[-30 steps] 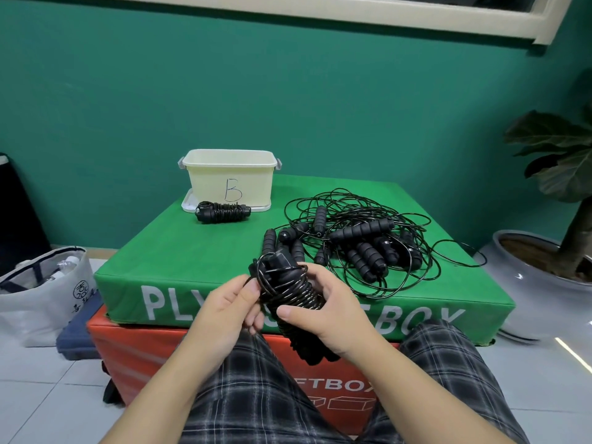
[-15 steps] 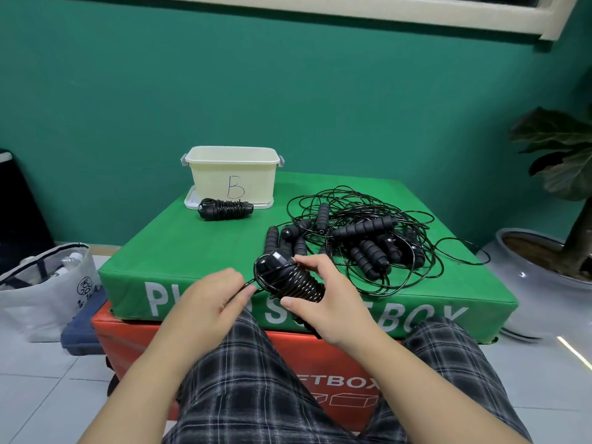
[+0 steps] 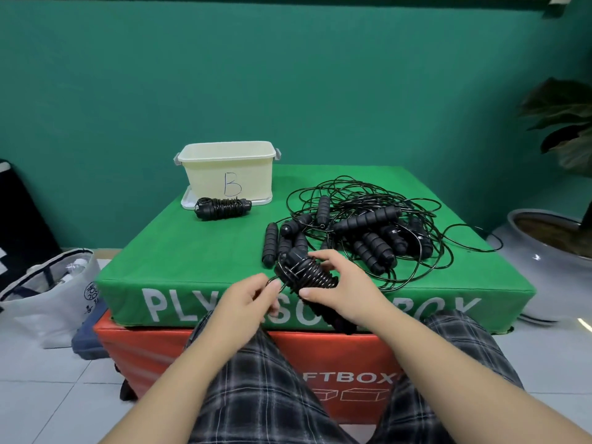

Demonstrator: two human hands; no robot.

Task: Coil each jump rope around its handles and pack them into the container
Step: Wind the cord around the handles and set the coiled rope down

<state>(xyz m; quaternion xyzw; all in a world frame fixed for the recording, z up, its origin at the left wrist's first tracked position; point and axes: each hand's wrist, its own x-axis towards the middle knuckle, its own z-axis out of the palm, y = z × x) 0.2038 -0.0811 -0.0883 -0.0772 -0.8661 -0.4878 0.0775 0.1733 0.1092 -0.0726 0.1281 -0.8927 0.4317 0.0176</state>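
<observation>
At the near edge of the green plyo box [image 3: 198, 251], in the head view, both hands are busy on one jump rope. The right hand [image 3: 346, 290] wraps its fingers and thumb around a bundle of black handles with cord wound round them [image 3: 307, 274], holding it just above the box's front edge, the top of the handles tilted away and to the left. The left hand [image 3: 246, 302] sits just left of that bundle, thumb and fingers pinching the loose end of the cord [image 3: 278, 280] where it comes off the coil. The two hands are close together, nearly touching.

Further back on the green box, at its far left corner, stands the cream container [image 3: 227, 171], marked with a letter B on its near wall and resting on its own lid. Just in front of it lies one finished jump rope [image 3: 222, 208], cord coiled tightly round its handles, lying on its side and not in the container.

On the right half of the box sprawls a tangled heap of uncoiled ropes [image 3: 368, 232], black foam handles jumbled under loops of thin cord.

The green box sits on an orange box [image 3: 153, 350]. Left of that, on the tiled floor, a white tote bag [image 3: 48, 299]; to the right, a potted plant [image 3: 551, 245].
</observation>
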